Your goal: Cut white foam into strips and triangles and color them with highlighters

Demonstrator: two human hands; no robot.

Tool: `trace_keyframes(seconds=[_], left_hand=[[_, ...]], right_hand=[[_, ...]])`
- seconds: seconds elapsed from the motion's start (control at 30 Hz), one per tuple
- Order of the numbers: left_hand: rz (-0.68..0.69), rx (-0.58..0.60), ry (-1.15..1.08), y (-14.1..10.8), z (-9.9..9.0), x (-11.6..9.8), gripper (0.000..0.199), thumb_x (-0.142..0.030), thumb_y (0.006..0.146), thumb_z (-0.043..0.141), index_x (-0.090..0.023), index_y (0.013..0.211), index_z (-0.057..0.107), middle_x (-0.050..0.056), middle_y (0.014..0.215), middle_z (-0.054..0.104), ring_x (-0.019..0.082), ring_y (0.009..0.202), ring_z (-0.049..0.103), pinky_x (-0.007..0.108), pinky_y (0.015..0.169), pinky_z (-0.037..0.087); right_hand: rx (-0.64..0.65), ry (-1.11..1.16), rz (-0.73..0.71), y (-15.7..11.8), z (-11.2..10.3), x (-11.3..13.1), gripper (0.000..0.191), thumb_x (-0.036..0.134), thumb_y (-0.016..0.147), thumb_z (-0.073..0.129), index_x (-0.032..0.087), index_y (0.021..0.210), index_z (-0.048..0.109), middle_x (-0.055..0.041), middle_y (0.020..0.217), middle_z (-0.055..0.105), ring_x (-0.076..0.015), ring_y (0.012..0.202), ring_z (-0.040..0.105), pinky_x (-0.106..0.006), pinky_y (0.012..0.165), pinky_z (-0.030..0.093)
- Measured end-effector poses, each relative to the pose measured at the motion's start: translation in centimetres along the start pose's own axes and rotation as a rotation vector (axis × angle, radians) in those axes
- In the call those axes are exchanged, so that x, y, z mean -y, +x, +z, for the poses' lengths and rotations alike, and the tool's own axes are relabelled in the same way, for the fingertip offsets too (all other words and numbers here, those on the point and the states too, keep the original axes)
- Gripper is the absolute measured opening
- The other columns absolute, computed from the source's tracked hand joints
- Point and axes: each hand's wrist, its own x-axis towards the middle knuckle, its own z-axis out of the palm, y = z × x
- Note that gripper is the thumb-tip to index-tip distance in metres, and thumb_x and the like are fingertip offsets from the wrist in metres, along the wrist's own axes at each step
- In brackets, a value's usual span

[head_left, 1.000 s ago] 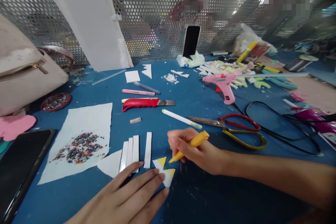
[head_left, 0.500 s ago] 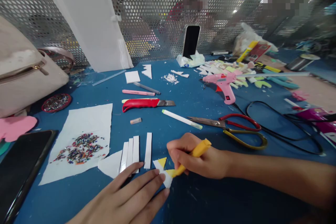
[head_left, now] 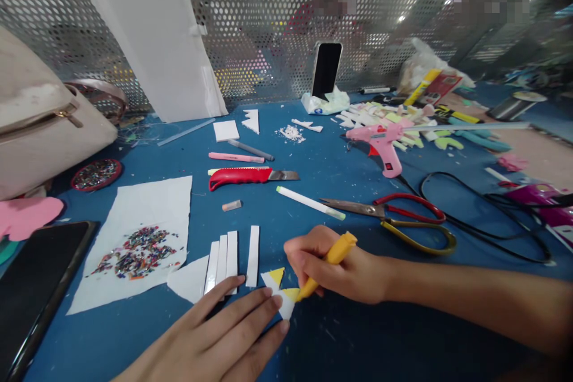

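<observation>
My right hand (head_left: 335, 265) grips a yellow marker (head_left: 341, 249), its tip touching the edge of a small white zigzag-cut piece (head_left: 287, 308). Two points of that piece are coloured yellow. My left hand (head_left: 224, 334) lies flat with fingers spread, its fingertips on the piece and covering its left part. Beside the left index finger, several white strips (head_left: 231, 253) lie side by side, over a white rounded piece (head_left: 190, 280). One more strip (head_left: 253, 256) lies apart, just above my left fingers.
A red cutter (head_left: 242, 176), a white pen (head_left: 310, 202) and scissors (head_left: 358, 208) lie beyond my hands. A pink glue gun (head_left: 380, 143) is at the right. Paper with beads (head_left: 152, 203) and a dark phone (head_left: 42, 292) lie left; a bag (head_left: 40, 125) stands behind them.
The marker and the fingers of my right hand have shifted very slightly at the edge of the white piece. My left hand has stayed in place.
</observation>
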Motion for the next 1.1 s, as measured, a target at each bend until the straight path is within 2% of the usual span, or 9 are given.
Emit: trace_keyframes(seconds=[0.17, 0.3, 0.4, 0.5, 0.83, 0.93, 1.1], left_hand=[[-0.012, -0.033, -0.009, 0.01, 0.04, -0.06, 0.042, -0.029, 0.112, 0.028, -0.024, 0.143, 0.055, -0.001, 0.143, 0.06, 0.017, 0.138, 0.048, 0.044, 0.128, 0.002], [0.046, 0.039, 0.014, -0.11, -0.14, 0.19, 0.044, -0.025, 0.113, 0.024, -0.023, 0.149, 0.049, 0.0, 0.147, 0.056, 0.018, 0.14, 0.045, 0.046, 0.127, -0.002], [0.046, 0.02, 0.028, -0.2, -0.32, 0.3, 0.043, -0.026, 0.113, 0.026, -0.024, 0.147, 0.051, -0.001, 0.146, 0.057, 0.017, 0.138, 0.048, 0.045, 0.127, -0.002], [0.035, 0.014, 0.035, -0.14, -0.38, 0.35, 0.042, -0.027, 0.112, 0.028, -0.024, 0.146, 0.053, -0.001, 0.145, 0.058, 0.017, 0.137, 0.049, 0.045, 0.127, -0.001], [0.05, 0.041, 0.029, -0.14, -0.2, 0.31, 0.044, -0.026, 0.113, 0.025, -0.022, 0.15, 0.048, 0.0, 0.149, 0.055, 0.019, 0.141, 0.044, 0.047, 0.127, -0.001], [0.056, 0.042, 0.033, -0.28, -0.29, 0.32, 0.044, -0.029, 0.113, 0.025, -0.022, 0.15, 0.048, 0.0, 0.148, 0.055, 0.019, 0.141, 0.044, 0.047, 0.127, -0.002], [0.056, 0.027, 0.032, -0.18, -0.26, 0.34, 0.043, -0.029, 0.113, 0.027, -0.023, 0.148, 0.049, 0.0, 0.147, 0.056, 0.019, 0.139, 0.046, 0.047, 0.127, -0.002]], right_hand=[[-0.03, 0.009, -0.014, 0.04, 0.01, -0.02, 0.046, 0.047, 0.103, 0.049, 0.014, 0.071, 0.053, 0.0003, 0.063, 0.055, -0.0079, 0.052, 0.053, -0.017, 0.048, 0.039], [0.009, 0.011, 0.007, 0.05, -0.01, 0.05, 0.049, 0.05, 0.103, 0.048, 0.015, 0.068, 0.051, 0.0013, 0.059, 0.052, -0.0077, 0.05, 0.051, -0.017, 0.046, 0.037], [-0.028, 0.021, 0.016, 0.08, 0.02, 0.21, 0.049, 0.052, 0.102, 0.049, 0.015, 0.071, 0.053, 0.0007, 0.062, 0.054, -0.0081, 0.052, 0.053, -0.017, 0.048, 0.039], [-0.002, 0.015, 0.039, 0.11, 0.04, 0.31, 0.052, 0.053, 0.102, 0.049, 0.015, 0.067, 0.051, 0.0018, 0.058, 0.052, -0.0075, 0.05, 0.05, -0.017, 0.046, 0.037], [-0.051, 0.051, 0.016, 0.13, 0.1, 0.03, 0.05, 0.055, 0.101, 0.05, 0.015, 0.071, 0.052, 0.0008, 0.064, 0.054, -0.0083, 0.052, 0.054, -0.017, 0.047, 0.041], [-0.002, 0.031, 0.028, 0.17, 0.08, 0.09, 0.052, 0.054, 0.101, 0.049, 0.015, 0.067, 0.051, 0.0019, 0.059, 0.051, -0.0076, 0.049, 0.051, -0.017, 0.045, 0.037], [-0.034, 0.055, 0.014, 0.14, 0.06, 0.03, 0.05, 0.054, 0.101, 0.05, 0.015, 0.07, 0.051, 0.0002, 0.066, 0.056, -0.0076, 0.053, 0.053, -0.017, 0.048, 0.039]])
